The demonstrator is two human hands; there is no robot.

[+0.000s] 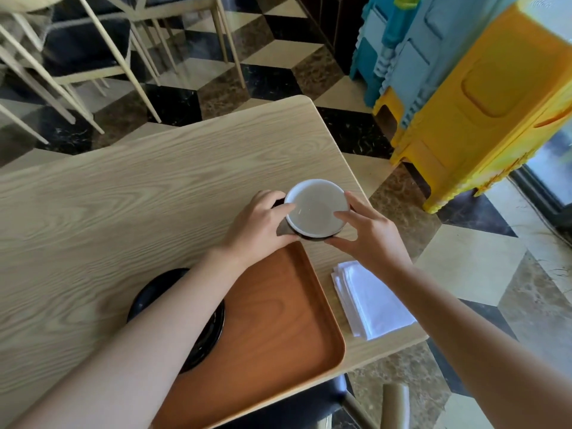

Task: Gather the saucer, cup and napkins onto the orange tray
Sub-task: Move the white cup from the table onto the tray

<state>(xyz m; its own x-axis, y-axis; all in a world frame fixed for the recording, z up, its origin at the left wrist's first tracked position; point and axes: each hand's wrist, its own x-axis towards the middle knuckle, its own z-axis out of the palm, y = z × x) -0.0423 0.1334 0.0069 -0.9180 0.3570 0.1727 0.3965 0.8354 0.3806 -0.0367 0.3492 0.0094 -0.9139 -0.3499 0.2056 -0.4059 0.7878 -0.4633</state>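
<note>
A cup (315,207), black outside and white inside, is held just beyond the far edge of the orange tray (272,320). My left hand (257,226) grips its left side and my right hand (368,232) grips its right side. The cup looks empty. A black saucer (148,292) lies on the table at the tray's left edge, partly hidden under my left forearm. A stack of white napkins (371,301) lies on the table to the right of the tray.
The wooden table (123,196) ends close to the right of the napkins. Stacked yellow and blue plastic stools (464,88) stand to the right. Chairs (77,57) stand beyond the table, and a dark chair seat (294,407) sits below its near edge.
</note>
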